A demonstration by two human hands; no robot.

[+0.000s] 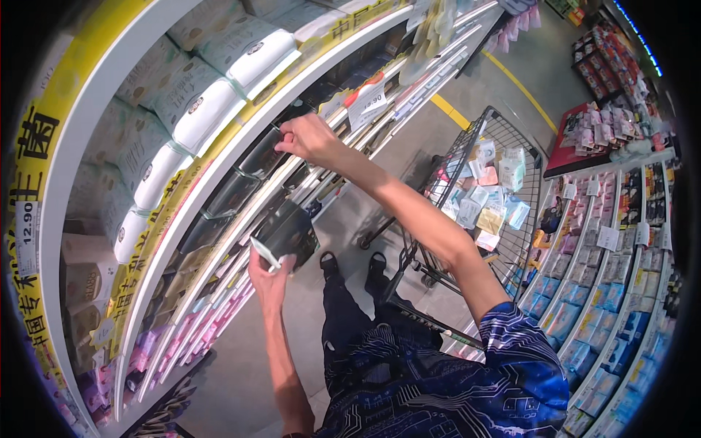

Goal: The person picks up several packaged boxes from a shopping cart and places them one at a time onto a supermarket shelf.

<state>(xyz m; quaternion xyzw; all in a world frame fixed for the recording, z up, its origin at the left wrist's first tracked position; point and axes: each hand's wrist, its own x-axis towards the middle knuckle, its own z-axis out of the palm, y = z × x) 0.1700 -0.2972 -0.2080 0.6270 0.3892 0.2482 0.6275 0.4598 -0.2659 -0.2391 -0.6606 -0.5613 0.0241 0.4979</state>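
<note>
Low in front of the shelves, my left hand is closed on a dark package; a pale strip sticks up between the thumb and fingers. My right arm reaches across to the shelf, where my right hand is closed, fingers bent, at a row of dark plastic-wrapped packs. Whether it grips one of them is hidden by the fingers. On the shelf above the dark row lie white wrapped packs stacked side by side.
A wire shopping cart holding several small packages stands to my right. Beyond it are shelves of blue packs and a red display table. A price card juts from the shelf edge beside my right forearm.
</note>
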